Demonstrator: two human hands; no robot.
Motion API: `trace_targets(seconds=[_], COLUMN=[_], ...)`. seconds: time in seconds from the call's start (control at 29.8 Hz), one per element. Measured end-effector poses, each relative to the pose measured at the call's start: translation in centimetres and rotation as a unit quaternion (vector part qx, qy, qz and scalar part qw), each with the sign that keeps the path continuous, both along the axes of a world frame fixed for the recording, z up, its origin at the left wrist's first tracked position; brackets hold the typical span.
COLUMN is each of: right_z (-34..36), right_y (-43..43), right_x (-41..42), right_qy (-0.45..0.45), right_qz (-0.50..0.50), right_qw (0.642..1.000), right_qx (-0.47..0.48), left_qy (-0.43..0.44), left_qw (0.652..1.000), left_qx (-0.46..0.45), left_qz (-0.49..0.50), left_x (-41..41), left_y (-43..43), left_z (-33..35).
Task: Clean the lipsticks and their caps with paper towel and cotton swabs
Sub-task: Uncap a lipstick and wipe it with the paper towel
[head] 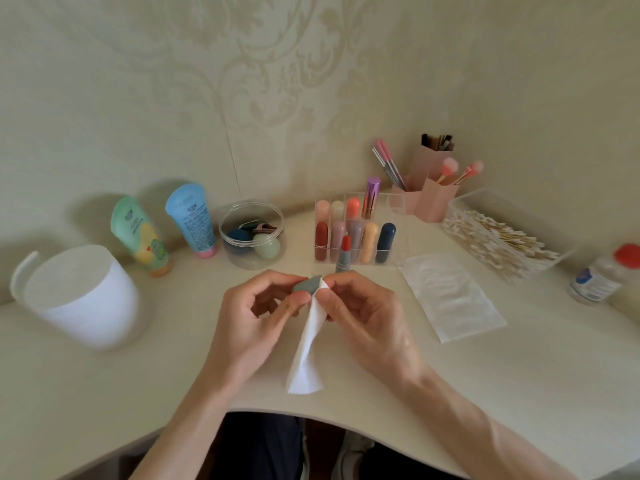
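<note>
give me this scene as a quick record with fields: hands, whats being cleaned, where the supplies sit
left hand: holds a grey-green lipstick cap
right hand: pinches a paper towel strip against the cap's end
uncapped lipstick: upright on the desk, red tip exposed, just in front of the clear organizer
capped lipsticks: upright in the organizer
cotton swabs: piled in a clear box, far right, untouched
spare towel sheet: flat on the desk, right of the hands
</note>
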State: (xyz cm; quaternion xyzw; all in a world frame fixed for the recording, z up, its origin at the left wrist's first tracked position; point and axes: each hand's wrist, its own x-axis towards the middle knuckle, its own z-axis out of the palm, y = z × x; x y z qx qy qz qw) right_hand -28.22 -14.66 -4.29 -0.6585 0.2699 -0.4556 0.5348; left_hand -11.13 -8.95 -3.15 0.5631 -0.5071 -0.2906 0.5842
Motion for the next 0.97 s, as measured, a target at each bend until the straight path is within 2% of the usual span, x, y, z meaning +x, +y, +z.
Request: trace_targets(seconds=[0.1, 0.27, 0.37, 0.5, 0.67, 0.91, 0.97], right_z=[0.08, 0.36, -0.02, -0.07, 0.54, 0.37, 0.76], right_y=[-0.1, -0.13, -0.19, -0.33, -0.35, -0.15, -0.11], right_x=[0.06, -0.21, -0.07, -0.01, -0.52, -0.36, -0.56], right_qy=[-0.009, 0.003, 0.021, 0.024, 0.017, 0.02, 0.013], right_qz=[0.008, 0.006, -0.005, -0.002, -0.016, 0.003, 0.006], right_qw=[1.0, 1.0, 1.0, 1.0, 0.999, 1.0, 1.0], right_qx=[0.01, -0.008, -0.009, -0.001, -0.045, -0.013, -0.026], left_qy=[-0.022, 0.056, 0.039, -0.011, 0.071, -0.039, -0.016], left_qw=[0.999, 0.997, 0.998, 1.0, 0.996, 0.999, 1.0], left_qx=[-0.012, 0.039, 0.03, 0.007, 0.04, -0.016, -0.016], left_qz=[0.023, -0.024, -0.028, 0.018, -0.038, 0.005, 0.0], left_x=[0.09, -0.35, -0.18, 0.1, -0.38, -0.06, -0.3], left_y=[0.1, -0.1, -0.16, -0.13, -0.28, 0.03, 0.1], left_z=[0.09, 0.54, 0.25, -0.16, 0.53, 0.28, 0.46])
